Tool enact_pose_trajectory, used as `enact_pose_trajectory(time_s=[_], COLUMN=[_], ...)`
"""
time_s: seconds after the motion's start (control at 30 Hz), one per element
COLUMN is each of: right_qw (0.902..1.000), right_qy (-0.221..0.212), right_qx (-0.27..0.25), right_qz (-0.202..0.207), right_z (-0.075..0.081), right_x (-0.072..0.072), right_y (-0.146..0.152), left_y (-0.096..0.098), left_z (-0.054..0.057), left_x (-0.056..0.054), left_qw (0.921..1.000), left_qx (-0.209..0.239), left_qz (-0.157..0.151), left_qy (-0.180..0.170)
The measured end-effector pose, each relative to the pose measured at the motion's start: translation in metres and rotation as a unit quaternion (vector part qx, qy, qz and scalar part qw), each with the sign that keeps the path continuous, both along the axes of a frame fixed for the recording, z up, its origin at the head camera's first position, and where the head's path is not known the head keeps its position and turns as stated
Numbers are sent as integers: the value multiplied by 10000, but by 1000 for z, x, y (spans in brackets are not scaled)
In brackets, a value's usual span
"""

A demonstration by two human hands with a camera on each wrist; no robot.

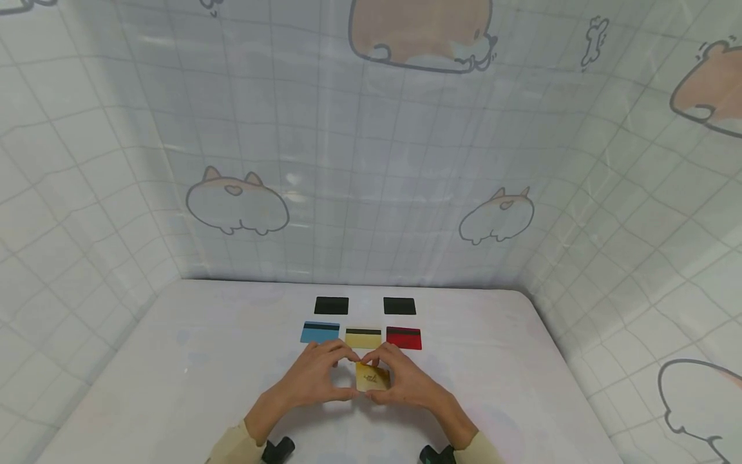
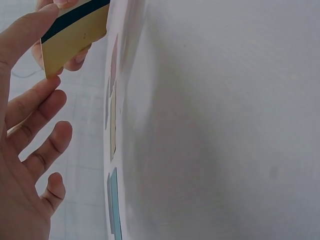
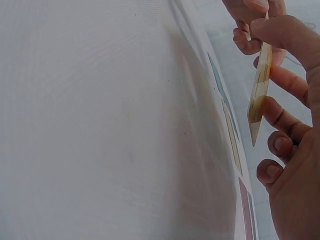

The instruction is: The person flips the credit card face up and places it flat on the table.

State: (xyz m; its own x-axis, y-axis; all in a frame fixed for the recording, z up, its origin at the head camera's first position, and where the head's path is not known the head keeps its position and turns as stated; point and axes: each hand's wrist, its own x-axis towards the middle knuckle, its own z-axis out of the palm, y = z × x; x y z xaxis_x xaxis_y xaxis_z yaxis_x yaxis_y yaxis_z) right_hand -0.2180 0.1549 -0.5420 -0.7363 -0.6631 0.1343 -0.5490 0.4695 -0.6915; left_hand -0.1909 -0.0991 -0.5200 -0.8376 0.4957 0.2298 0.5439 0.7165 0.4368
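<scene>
Gold magnetic-stripe card [image 1: 371, 379], lower centre of the frame, is pinched by left grip [image 1: 313, 378] and right grip [image 1: 413, 383], both part-closed; likely light, stiff and slick, best held by its edges.

The gold card [image 1: 373, 380] bears dark script on one face and a dark band on the other. Relative to it, in the head view: blue card [image 1: 320, 333] with black stripe, 10 o'clock; yellow card [image 1: 363, 340] with black stripe, 12; red card [image 1: 404, 340] with dark stripe, between 1 and 2; black cards [image 1: 332, 305], 11 and 1. The white table [image 1: 493, 374] shows faint pastel patches; the backdrop [image 1: 348, 142], 12 o'clock, carries a grey grid and grey-outlined tan-and-white animals [image 1: 423, 32].
</scene>
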Motion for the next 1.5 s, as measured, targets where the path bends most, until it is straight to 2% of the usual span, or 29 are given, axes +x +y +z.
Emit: enact_pose_trajectory(time_s=[0.6,0.87,1.3,1.5], right_qw=[10000,9998,9996,9991], right_qy=[70,-117,-87,-60], right_qx=[49,162,271,412], right_qz=[-24,-4,9,-46], right_z=[-4,-6,-2,0], right_x=[-1,-1,-1,-2], right_y=[-1,0,2,2], left_y=[-1,-2,-6,-9], left_z=[-2,-3,2,-1], left_x=[0,1,-2,-4], left_qw=[9999,9999,9998,9997], left_qx=[-18,-93,-2,97], left_qz=[-13,102,140,150], left_qy=[160,74,-167,-177])
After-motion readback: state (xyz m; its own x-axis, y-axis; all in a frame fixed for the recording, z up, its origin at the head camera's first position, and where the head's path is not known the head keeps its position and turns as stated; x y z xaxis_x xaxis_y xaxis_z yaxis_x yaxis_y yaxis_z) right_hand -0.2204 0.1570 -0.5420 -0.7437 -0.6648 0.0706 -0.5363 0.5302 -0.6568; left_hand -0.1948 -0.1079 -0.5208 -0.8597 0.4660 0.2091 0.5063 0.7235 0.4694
